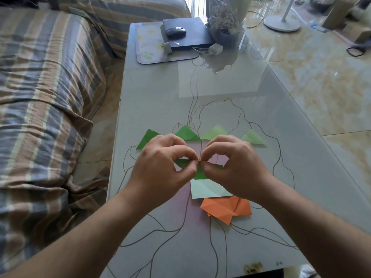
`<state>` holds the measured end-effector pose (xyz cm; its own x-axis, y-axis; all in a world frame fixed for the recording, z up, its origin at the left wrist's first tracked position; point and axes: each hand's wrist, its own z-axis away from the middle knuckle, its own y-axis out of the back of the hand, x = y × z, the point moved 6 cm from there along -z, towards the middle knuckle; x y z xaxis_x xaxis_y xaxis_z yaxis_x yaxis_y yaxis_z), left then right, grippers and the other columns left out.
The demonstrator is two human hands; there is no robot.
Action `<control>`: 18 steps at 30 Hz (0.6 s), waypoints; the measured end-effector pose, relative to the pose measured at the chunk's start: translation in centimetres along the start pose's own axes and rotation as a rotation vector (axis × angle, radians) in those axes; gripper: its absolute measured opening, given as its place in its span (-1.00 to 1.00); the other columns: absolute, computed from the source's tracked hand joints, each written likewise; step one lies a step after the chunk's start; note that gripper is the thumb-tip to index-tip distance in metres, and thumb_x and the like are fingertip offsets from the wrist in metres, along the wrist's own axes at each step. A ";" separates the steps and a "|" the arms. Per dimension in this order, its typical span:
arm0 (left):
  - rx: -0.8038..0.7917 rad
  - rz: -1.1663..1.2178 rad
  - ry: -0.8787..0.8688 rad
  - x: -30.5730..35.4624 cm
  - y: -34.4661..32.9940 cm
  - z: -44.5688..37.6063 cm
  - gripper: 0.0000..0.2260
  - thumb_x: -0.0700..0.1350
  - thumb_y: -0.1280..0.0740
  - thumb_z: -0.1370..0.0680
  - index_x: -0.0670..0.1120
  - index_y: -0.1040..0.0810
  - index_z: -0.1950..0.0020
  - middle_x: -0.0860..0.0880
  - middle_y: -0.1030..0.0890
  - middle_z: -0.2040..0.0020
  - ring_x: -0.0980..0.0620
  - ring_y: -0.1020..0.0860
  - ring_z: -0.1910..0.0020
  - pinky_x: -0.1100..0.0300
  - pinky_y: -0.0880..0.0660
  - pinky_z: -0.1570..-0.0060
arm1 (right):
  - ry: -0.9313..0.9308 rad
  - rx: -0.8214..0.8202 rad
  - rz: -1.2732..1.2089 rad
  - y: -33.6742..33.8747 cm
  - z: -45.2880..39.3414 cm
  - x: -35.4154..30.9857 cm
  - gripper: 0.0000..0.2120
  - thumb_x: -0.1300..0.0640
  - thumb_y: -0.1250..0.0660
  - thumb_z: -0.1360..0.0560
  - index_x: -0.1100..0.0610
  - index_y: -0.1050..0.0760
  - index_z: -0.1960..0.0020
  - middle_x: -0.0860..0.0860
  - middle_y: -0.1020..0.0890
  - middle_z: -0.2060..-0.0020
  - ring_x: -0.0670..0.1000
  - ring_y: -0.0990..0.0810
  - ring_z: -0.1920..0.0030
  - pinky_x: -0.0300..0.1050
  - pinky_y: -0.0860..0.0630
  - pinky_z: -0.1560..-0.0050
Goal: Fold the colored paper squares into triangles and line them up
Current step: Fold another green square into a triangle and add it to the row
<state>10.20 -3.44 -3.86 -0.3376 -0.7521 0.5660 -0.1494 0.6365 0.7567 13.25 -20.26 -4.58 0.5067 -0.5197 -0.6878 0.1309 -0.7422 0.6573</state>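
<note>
right now both hands are meeting over the middle of the glass table (160, 93), each one pinching the same dark green paper (200, 173) between thumb and forefinger. the left hand (162, 165) and the right hand (236, 165) are bringing their fingertips almost together, probably so that two corners of the sheet are lining up before the crease is pressed (most of the sheet is hidden under the fingers, so how far the fold has got is hard to tell). just beyond the knuckles, four green triangles are lying in a row: a dark one (147, 138) at the left, another dark one (186, 133), then a pale one (215, 132) and a second pale one (254, 138), points facing away, likely parked there so the line is growing sideways and staying out of the working space. nearer the person, a pale mint square (206, 190) and some orange paper (224, 209) are waiting close at hand, overlapping a little, seemingly as the supply for later folds.
</note>
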 end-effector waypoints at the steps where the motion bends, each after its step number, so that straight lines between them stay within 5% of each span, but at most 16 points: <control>1: -0.001 0.005 0.005 -0.1 0.0 0.0 -0.80 0.13 -0.34 -0.54 0.11 -0.73 0.04 0.16 -0.56 0.10 0.10 -0.51 0.02 0.07 -0.55 0.05 | -0.002 0.003 -0.007 0.1 0.0 0.0 -0.85 -0.07 -0.37 -0.42 -0.04 -0.68 0.17 -0.16 -0.64 0.19 -0.06 -0.61 0.10 0.01 -0.56 0.06; 11: 0.006 0.061 0.032 -0.3 0.2 -0.1 -0.89 0.06 -0.40 -0.53 0.10 -0.72 0.09 0.17 -0.57 0.09 0.09 -0.55 -0.01 0.04 -0.59 0.05 | -0.026 -0.011 0.021 0.5 0.1 0.2 -0.91 0.12 -0.44 -0.44 -0.05 -0.64 0.19 -0.18 -0.64 0.21 -0.09 -0.62 0.10 -0.03 -0.56 0.02; 15: 0.018 0.064 0.042 -0.7 0.4 -0.2 -0.91 0.04 -0.42 -0.54 0.10 -0.71 0.08 0.17 -0.57 0.08 0.08 -0.55 -0.02 0.06 -0.59 0.06 | -0.039 0.003 0.008 0.9 0.2 0.4 -0.91 0.16 -0.47 -0.44 -0.01 -0.66 0.19 -0.16 -0.66 0.19 -0.17 -0.61 0.15 -0.22 -0.51 0.08; 18: 0.017 0.064 0.053 -1.0 0.6 -0.2 -0.96 0.00 -0.46 -0.55 0.10 -0.71 0.09 0.16 -0.58 0.08 0.08 -0.55 -0.03 0.09 -0.59 0.06 | -0.033 0.009 0.029 1.1 0.1 0.3 -0.92 0.13 -0.46 -0.44 -0.03 -0.65 0.20 -0.18 -0.67 0.20 -0.12 -0.63 0.10 -0.12 -0.55 0.01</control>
<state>10.65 -2.39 -3.89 -0.2978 -0.7173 0.6299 -0.1448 0.6861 0.7129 13.47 -21.24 -4.12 0.4818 -0.5545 -0.6785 0.1088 -0.7305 0.6742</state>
